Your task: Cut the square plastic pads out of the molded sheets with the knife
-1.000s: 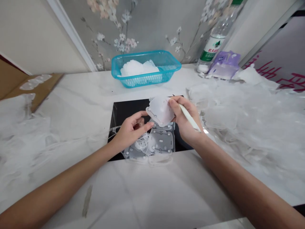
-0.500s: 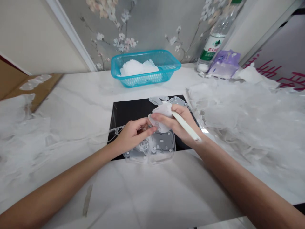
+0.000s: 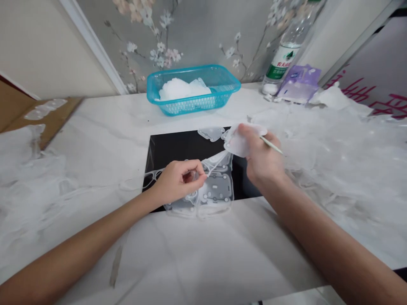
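My right hand [image 3: 265, 163] held the sheet [image 3: 235, 144] above the right part of the mat [image 3: 174, 146], with the stick [image 3: 271, 145] in the same grip. My left hand [image 3: 176, 182] was pinched narrow on a thin strip [image 3: 217, 163] that ran towards the sheet. A hard pull could have snapped the strip or torn the sheet's edge; sharing fingers with the stick could have let the sheet slip onto the pieces [image 3: 218, 192] on the mat
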A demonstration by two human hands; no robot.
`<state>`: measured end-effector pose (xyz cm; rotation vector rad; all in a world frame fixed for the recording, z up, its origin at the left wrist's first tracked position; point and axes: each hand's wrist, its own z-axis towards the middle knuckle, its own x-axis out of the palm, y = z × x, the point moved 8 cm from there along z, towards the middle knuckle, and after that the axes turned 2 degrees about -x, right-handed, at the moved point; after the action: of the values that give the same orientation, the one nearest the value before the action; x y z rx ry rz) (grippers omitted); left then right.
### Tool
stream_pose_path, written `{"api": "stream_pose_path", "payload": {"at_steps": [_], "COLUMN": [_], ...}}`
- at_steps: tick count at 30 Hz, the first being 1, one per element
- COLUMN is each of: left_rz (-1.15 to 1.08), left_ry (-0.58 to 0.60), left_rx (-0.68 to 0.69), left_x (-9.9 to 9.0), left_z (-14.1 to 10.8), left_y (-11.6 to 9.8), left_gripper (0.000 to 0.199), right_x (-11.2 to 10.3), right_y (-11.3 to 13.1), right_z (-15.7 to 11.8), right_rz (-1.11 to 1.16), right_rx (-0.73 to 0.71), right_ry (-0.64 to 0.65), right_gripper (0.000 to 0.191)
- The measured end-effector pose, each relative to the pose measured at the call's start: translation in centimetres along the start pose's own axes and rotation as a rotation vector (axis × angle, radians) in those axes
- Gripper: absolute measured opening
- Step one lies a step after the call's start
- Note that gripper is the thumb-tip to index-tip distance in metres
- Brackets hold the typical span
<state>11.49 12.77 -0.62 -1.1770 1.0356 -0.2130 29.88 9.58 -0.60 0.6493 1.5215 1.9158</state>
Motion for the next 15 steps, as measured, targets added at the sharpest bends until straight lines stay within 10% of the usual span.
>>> {"api": "stream_pose_path", "payload": {"at_steps": [5, 9, 12, 15], "left_rz": [-0.030, 0.017, -0.150, -0.351], "left_ry": [-0.310, -0.656, -0.608, -0.548], "left_rx": [0.021, 0.047, -0.009, -0.071], "left_x": [-2.5, -5.0, -4.7, -4.1], "left_z": [-0.2, -0.9, -0.5, -0.2], "left_y": [0.3, 0.9, 2.0, 2.9], "left_gripper": [0.016, 0.009, 0.008, 0.011], "right_x": [-1.9, 1.1, 2.2, 1.8], "right_y": [3.2, 2.3, 0.1, 1.1], "right_z": [1.0, 0.8, 0.5, 0.6], "right_rz": [-0.310, -0.812, -0.964, -0.761], "right_rx": [-0.278, -0.338, -0.279, -0.299], "right_ry": [-0.126, 0.227, 0.414, 0.334], "right_gripper": [0.026, 0.038, 0.045, 0.043]}}
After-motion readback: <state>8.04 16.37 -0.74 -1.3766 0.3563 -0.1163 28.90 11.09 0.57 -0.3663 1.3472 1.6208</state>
